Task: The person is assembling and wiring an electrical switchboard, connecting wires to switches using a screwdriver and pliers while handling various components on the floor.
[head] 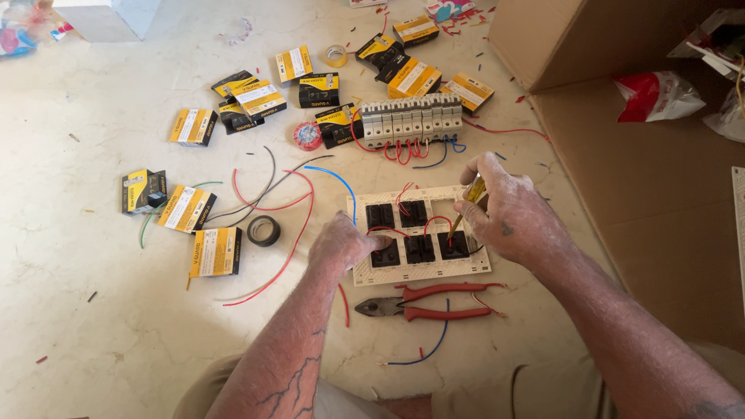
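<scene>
I see the switch plate [423, 237] flat on the floor [116, 326], pliers [427, 302] just in front of it, the row of breakers [411, 120] behind it. Small boxes [186, 208] and a tape roll [263, 230] lie to its left, cardboard [660, 202] to its right.

Pale marble floor [116, 326] under me carries switch plate [420, 268], red pliers [431, 304], breaker row [411, 120], yellow-black boxes [186, 208], tape rolls [264, 230], loose wires [272, 194].

So the switch plate [423, 233] is a cream rectangular frame lying flat on the floor, back side up, with black modules in two rows linked by short red wires. The yellow-handled screwdriver [464, 208] stands tilted, tip on the lower-right module.
</scene>
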